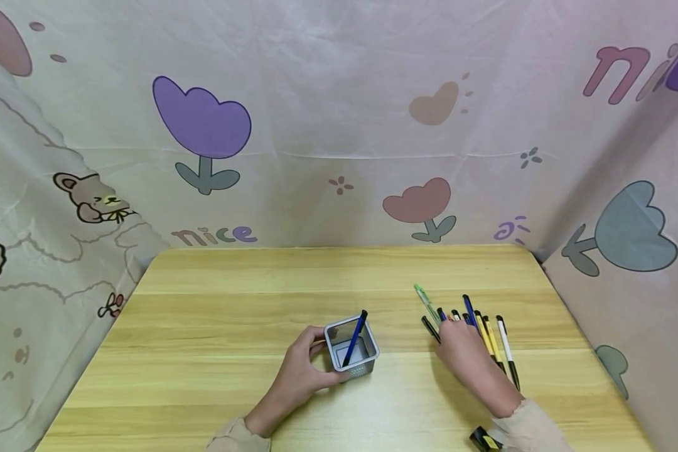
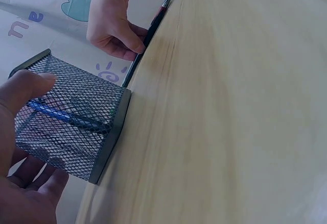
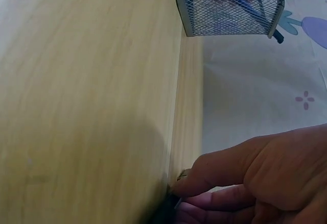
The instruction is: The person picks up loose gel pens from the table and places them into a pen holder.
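Observation:
My left hand (image 1: 298,370) holds a silver wire-mesh pen holder (image 1: 361,370) by its sides, thumb at the near side and fingers round the left. A blue pen (image 1: 354,339) with a black end leans inside it, its tip above the rim. To the right, my right hand (image 1: 464,350) reaches down among several loose pens, its thumb and fingers pinching a black pen (image 2: 137,65) low at the tabletop. The far part of that pen is hidden by the fingers in the right wrist view, where its dark end (image 3: 164,211) is blurred.
Round the right hand lie a green pen (image 1: 426,302), yellow pens (image 1: 490,339), a white pen (image 1: 505,342) with black ends, and a blue pen (image 1: 468,307). The wooden table (image 1: 231,314) meets a printed cloth (image 1: 316,94) at its back and sides.

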A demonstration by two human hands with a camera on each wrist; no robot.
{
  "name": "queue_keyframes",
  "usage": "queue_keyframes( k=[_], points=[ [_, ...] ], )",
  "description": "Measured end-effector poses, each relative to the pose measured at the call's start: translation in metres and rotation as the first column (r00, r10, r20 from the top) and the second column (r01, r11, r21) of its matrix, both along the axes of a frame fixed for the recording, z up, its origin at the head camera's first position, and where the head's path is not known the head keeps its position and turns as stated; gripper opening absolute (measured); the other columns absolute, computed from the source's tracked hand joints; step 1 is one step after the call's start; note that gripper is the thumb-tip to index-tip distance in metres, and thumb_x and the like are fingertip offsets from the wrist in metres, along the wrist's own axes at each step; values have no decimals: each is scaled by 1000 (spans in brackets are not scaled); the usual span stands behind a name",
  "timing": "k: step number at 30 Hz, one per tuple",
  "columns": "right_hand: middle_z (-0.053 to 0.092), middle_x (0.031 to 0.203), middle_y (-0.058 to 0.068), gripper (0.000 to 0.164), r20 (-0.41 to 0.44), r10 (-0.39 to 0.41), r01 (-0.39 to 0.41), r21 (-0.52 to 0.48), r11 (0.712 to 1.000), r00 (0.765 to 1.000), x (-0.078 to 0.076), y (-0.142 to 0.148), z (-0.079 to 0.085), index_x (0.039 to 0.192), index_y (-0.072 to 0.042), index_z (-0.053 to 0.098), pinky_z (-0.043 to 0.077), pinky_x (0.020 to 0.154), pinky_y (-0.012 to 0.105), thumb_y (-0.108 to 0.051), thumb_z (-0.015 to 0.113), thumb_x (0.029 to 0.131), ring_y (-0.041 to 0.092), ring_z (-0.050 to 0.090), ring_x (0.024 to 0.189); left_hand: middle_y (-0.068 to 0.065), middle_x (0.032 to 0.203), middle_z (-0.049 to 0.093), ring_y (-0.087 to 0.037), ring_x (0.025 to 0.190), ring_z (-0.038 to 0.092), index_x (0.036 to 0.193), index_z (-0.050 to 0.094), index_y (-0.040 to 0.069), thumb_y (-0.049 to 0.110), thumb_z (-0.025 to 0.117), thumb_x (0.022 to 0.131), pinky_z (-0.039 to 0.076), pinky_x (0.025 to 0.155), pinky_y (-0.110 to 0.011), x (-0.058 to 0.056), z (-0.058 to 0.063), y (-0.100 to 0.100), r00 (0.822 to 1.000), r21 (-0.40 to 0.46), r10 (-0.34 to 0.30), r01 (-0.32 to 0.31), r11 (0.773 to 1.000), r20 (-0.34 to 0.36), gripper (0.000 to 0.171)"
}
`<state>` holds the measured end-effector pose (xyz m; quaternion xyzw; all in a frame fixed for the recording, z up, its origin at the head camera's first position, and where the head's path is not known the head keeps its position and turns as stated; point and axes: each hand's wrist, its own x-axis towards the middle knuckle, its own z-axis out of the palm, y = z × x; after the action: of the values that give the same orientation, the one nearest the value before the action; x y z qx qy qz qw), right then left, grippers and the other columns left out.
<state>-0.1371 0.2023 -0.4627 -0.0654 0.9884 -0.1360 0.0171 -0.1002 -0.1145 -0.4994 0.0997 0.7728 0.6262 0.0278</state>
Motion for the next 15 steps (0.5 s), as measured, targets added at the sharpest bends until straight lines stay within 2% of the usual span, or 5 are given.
queue_keyframes(
  k=[7, 11, 15],
  points=[
    [61, 64, 7, 38, -37, 14, -15, -13, 1000, 999, 0, 4, -1, 54, -12, 52, 37, 46, 26, -5, 79, 79, 17, 46, 53, -15, 133, 63, -32, 126, 65, 127, 60, 3, 11, 99, 63, 52, 117, -33, -1, 0, 1, 1000, -3, 1, -1, 1000, 3, 76],
    [62, 64, 5, 33, -77, 28, -30, -29, 999, 997, 1, 4, 2, 56, -12, 58, 38, 47, 26, -6, 80, 79, 15, 46, 55, -15, 133, 63, -32, 126, 64, 127, 60, 3, 11, 99, 62, 51, 117, -34, 0, 1, 1, 1000, -3, 4, -4, 1000, 5, 76],
    [67, 67, 2, 18, -86, 25, -31, -61, 998, 996, 2, 3, 9, 68, -10, 69, 47, 50, 28, -8, 82, 80, 14, 55, 59, -15, 133, 63, -33, 127, 64, 127, 60, 3, 10, 99, 62, 51, 117, -34, 1, 2, 1, 1000, -4, 7, -7, 1000, 4, 76]
  ],
)
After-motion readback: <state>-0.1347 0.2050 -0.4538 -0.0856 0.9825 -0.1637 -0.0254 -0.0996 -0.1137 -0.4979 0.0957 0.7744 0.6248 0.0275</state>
